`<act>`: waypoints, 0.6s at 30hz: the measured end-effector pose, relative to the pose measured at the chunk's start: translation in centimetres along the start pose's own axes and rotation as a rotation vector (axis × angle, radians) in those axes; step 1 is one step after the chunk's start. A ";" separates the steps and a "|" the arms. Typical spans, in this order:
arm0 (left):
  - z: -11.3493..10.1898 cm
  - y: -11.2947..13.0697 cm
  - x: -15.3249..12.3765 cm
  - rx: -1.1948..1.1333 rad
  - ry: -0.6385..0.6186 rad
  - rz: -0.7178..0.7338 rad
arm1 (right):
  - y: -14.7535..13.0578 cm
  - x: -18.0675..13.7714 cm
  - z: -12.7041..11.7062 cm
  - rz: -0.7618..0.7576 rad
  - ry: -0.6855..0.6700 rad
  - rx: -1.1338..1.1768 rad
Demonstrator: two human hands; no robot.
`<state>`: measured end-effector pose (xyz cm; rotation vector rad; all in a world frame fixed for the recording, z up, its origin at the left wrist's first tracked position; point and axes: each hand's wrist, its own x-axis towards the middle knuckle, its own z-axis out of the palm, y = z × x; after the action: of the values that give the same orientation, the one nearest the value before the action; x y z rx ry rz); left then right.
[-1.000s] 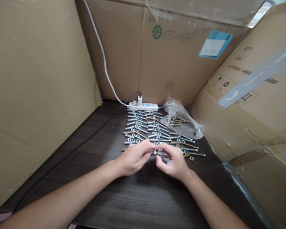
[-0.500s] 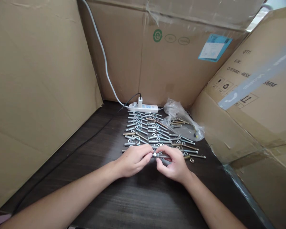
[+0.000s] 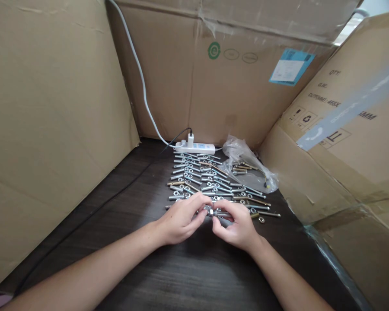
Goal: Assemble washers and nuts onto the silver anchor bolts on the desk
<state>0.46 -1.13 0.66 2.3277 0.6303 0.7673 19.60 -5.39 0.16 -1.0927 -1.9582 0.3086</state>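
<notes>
A metal bolt (image 3: 221, 213) lies level between my two hands, with a hex nut (image 3: 210, 212) at its left end. My right hand (image 3: 237, 223) is closed around the shank, thumb below and fingers above. At the nut end, the thumb and fingers of my left hand (image 3: 183, 219) curl around the nut; the exact contact is partly hidden. Just beyond my hands lie rows of loose bolts (image 3: 223, 185), metal sleeves (image 3: 176, 197), nuts and washers, some silver and some brass-coloured. A loose nut (image 3: 261, 220) rests to the right of my right hand.
A white power strip (image 3: 199, 149) with a plugged-in charger (image 3: 190, 139) stands behind the rows. To its right, a clear plastic bag (image 3: 236, 149) holds more bolts. A black cable (image 3: 116, 192) crosses the dark table (image 3: 168, 276) on the left. Cardboard boxes (image 3: 233, 95) wall in three sides.
The fingers of my left hand have loosened and shifted slightly at the nut, leaving more of its end showing. My right hand keeps its hold on the bolt, nearly still.
</notes>
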 end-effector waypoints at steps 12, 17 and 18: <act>0.1 -0.1 0.0 0.032 -0.038 0.017 | 0.2 -0.2 0.1 0.008 -0.005 -0.040; -0.3 0.2 0.7 0.049 0.006 -0.018 | 0.0 0.0 0.0 0.023 0.012 -0.015; -0.7 0.7 0.6 0.048 0.024 -0.004 | 0.0 0.0 0.0 0.027 0.016 -0.005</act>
<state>0.62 -0.97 1.80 2.3634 0.6704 0.7881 19.58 -5.41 0.18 -1.1219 -1.9320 0.3087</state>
